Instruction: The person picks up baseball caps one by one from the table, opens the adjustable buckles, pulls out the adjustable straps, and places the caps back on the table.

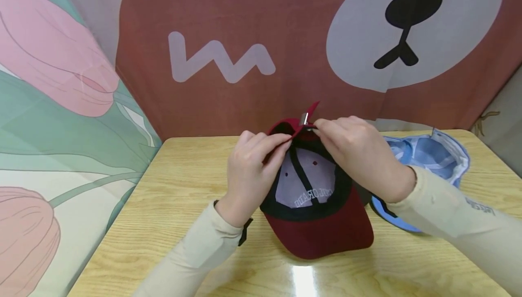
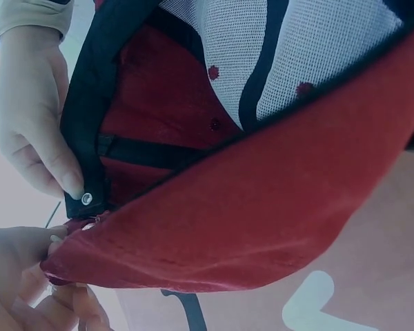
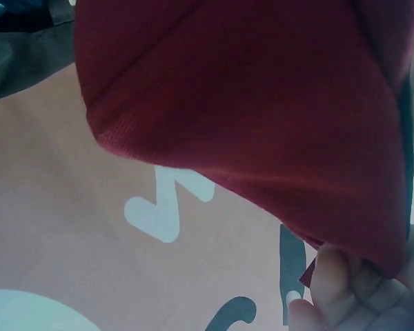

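A dark red baseball cap (image 1: 314, 238) is held above the wooden table, its inside facing me and its brim low. White mesh and black tape line it, with reversed lettering at the front. My left hand (image 1: 253, 165) pinches the back edge left of the adjustment strap. On the other side, my right hand (image 1: 359, 152) pinches the back edge by the metal buckle (image 1: 304, 118). A loose red strap end (image 1: 313, 107) sticks up through the buckle. A small metal eyelet (image 2: 87, 199) shows on the black band in the left wrist view.
A light blue cap (image 1: 432, 152) lies on the table (image 1: 195, 174) at the right, partly behind my right forearm. Something dark grey (image 1: 362, 193) shows between the two caps. A printed bear cloth (image 1: 228, 102) hangs behind the table, with a tulip-print cloth (image 1: 61, 138) at the left.
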The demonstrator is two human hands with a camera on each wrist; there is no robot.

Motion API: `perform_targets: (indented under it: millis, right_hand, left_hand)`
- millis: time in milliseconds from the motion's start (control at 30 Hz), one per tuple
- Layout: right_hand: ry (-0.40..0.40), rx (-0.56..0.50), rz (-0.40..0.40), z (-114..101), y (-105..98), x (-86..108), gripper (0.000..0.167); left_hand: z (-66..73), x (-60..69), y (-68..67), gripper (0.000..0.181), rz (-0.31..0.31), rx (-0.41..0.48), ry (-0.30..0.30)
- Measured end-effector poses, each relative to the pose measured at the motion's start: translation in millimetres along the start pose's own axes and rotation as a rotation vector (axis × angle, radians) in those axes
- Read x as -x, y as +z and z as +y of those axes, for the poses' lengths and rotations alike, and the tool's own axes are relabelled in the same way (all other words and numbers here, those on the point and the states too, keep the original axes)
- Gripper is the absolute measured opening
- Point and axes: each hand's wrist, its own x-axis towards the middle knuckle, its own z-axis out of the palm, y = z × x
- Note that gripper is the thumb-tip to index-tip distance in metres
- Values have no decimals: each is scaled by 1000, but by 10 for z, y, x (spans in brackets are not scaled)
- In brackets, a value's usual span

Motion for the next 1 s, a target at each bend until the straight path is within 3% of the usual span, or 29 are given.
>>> perform_targets:
  millis: [567, 1000]
  right_hand:
    - [-10, 14, 6, -8, -17, 5, 31]
    - [38, -15, 4, -13, -27, 3, 28]
  left_hand:
    - [23, 1, -14, 10, 3, 0, -9]
    - [7, 17, -10, 9, 7, 2, 1]
